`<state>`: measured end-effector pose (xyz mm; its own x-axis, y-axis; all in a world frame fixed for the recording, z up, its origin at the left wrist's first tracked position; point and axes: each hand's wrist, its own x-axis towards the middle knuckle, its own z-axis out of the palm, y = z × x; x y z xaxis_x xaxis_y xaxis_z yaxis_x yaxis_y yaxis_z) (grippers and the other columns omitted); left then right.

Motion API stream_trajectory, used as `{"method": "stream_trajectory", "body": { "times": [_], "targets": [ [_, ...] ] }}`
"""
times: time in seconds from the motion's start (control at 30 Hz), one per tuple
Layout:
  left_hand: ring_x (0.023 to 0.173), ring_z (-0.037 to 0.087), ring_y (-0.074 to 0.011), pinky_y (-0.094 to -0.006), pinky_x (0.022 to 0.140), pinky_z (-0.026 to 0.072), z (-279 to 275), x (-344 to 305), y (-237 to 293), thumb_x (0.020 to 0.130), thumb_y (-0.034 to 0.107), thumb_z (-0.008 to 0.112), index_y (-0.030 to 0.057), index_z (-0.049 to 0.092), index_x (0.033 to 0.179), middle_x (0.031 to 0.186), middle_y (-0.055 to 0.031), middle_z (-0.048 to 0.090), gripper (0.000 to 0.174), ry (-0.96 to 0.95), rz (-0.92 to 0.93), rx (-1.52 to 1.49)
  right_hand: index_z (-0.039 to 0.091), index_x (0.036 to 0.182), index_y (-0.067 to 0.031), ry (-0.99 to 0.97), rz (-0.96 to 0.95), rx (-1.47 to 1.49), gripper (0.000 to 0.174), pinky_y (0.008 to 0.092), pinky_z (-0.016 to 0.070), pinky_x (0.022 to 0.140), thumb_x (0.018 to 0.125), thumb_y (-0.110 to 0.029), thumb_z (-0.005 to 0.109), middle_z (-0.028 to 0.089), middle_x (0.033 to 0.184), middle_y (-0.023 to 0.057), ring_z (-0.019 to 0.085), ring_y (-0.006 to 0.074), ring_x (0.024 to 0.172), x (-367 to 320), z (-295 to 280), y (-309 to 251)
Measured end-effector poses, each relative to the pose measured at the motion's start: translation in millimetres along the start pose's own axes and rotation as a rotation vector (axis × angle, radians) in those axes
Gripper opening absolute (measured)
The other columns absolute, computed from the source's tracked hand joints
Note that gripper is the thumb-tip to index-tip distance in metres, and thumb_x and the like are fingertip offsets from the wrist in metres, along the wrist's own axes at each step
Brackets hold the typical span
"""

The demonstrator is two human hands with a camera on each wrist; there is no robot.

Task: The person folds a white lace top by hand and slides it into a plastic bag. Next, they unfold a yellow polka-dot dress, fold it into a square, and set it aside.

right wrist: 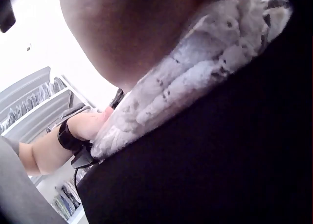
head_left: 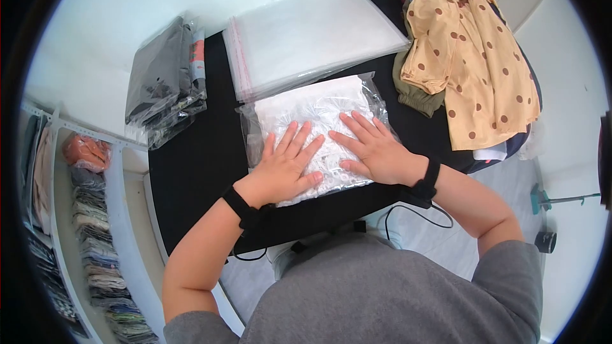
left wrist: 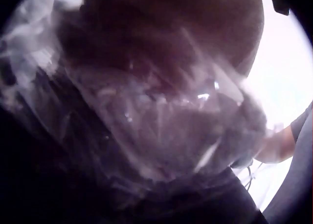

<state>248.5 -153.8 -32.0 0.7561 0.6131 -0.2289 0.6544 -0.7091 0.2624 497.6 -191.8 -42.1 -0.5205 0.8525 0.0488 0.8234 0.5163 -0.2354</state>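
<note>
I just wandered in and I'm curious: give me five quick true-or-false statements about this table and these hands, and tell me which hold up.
1. The left hand and right hand rest on white cloth in clear plastic. True.
2. The spotted garment lies under both hands. False: it lies apart from them, to the person's right.
3. A stack of clear bags lies beyond the white cloth. True.
4. The dark bagged clothing is on the person's right. False: it is on the left.
5. The tabletop is white. False: it is black.
</note>
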Motion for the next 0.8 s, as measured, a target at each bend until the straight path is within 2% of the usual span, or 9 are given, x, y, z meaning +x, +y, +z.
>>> {"method": "stream_trajectory", "body": {
  "times": [0.13, 0.2, 0.23, 0.27, 0.33, 0.47, 0.53, 0.8],
  "targets": [
    [0.141, 0.007, -0.0377, -0.0551, 0.11, 0.0091, -8, 0, -10, 0.092, 0.045, 0.045, 0.0146, 0.024, 0.146, 0.152, -0.0193, 0.011, 0.065, 0.037, 0.027, -0.074, 0.037, 0.14, -0.0197, -0.031, -0.031, 0.045, 0.055, 0.0542, 0.0219, 0.107, 0.092, -0.047, 0.045, 0.027, 0.147, 0.0183, 0.024, 0.0358, 0.137, 5, -12, 7],
    [0.139, 0.017, -0.0381, -0.0519, 0.11, 0.0172, -22, -3, -16, 0.09, 0.037, 0.052, 0.0152, 0.029, 0.144, 0.15, -0.0191, 0.018, 0.063, 0.216, 0.161, -0.136, 0.04, 0.138, -0.0196, -0.037, -0.109, -0.154, 0.054, 0.054, 0.0241, 0.106, 0.091, -0.046, 0.046, 0.031, 0.144, 0.0174, 0.029, 0.0343, 0.134, 12, -30, 7],
    [0.135, 0.025, -0.0379, -0.0504, 0.108, 0.0232, -28, -6, -16, 0.086, 0.034, 0.058, 0.0154, 0.034, 0.142, 0.148, -0.0185, 0.023, 0.064, 0.33, 0.203, 0.112, 0.043, 0.136, -0.0193, 0.04, -0.184, -0.248, 0.053, 0.0549, 0.0258, 0.105, 0.091, -0.047, 0.046, 0.033, 0.143, 0.0159, 0.031, 0.0328, 0.132, 15, -29, 12],
    [0.135, 0.025, -0.0379, -0.0504, 0.108, 0.0232, -31, -6, -18, 0.086, 0.034, 0.058, 0.0154, 0.034, 0.142, 0.148, -0.0185, 0.023, 0.064, 0.347, 0.203, 0.113, 0.043, 0.136, -0.0193, 0.041, -0.189, -0.265, 0.053, 0.0549, 0.0258, 0.105, 0.091, -0.047, 0.046, 0.033, 0.143, 0.0159, 0.031, 0.0328, 0.132, 17, -33, 14],
    [0.137, 0.022, -0.0375, -0.052, 0.109, 0.0205, -36, -6, -25, 0.088, 0.04, 0.055, 0.016, 0.032, 0.143, 0.149, -0.0181, 0.021, 0.064, 0.236, 0.22, 0.321, 0.04, 0.138, -0.0218, 0.042, -0.285, -0.384, 0.054, 0.0571, 0.0241, 0.105, 0.092, -0.049, 0.044, 0.03, 0.145, 0.0154, 0.028, 0.0339, 0.135, 24, -40, 18],
    [0.139, 0.017, -0.0379, -0.0524, 0.11, 0.0176, -21, -3, -40, 0.09, 0.045, 0.051, 0.016, 0.028, 0.144, 0.151, -0.0178, 0.017, 0.066, 0.148, 0.149, 0.208, 0.034, 0.142, -0.0245, -0.08, -0.228, -0.252, 0.056, 0.059, 0.0201, 0.106, 0.093, -0.051, 0.041, 0.024, 0.148, 0.0155, 0.021, 0.0358, 0.138, 28, -26, 34],
    [0.14, 0.012, -0.0371, -0.0528, 0.111, 0.0146, -17, 1, -40, 0.091, 0.048, 0.046, 0.0159, 0.024, 0.145, 0.152, -0.0171, 0.013, 0.067, 0.104, 0.12, 0.168, 0.027, 0.144, -0.0268, -0.151, -0.184, -0.155, 0.058, 0.0597, 0.0168, 0.107, 0.093, -0.053, 0.039, 0.018, 0.151, 0.0158, 0.014, 0.0372, 0.14, 30, -18, 39],
    [0.141, 0.008, -0.0363, -0.0534, 0.111, 0.0119, -16, 7, -44, 0.09, 0.05, 0.046, 0.0144, 0.023, 0.146, 0.152, -0.017, 0.011, 0.069, 0.033, 0.097, 0.089, 0.026, 0.145, -0.0259, -0.19, -0.159, -0.097, 0.059, 0.0597, 0.0166, 0.107, 0.093, -0.052, 0.039, 0.016, 0.151, 0.0167, 0.013, 0.0379, 0.14, 33, -15, 41]
  ]
}}
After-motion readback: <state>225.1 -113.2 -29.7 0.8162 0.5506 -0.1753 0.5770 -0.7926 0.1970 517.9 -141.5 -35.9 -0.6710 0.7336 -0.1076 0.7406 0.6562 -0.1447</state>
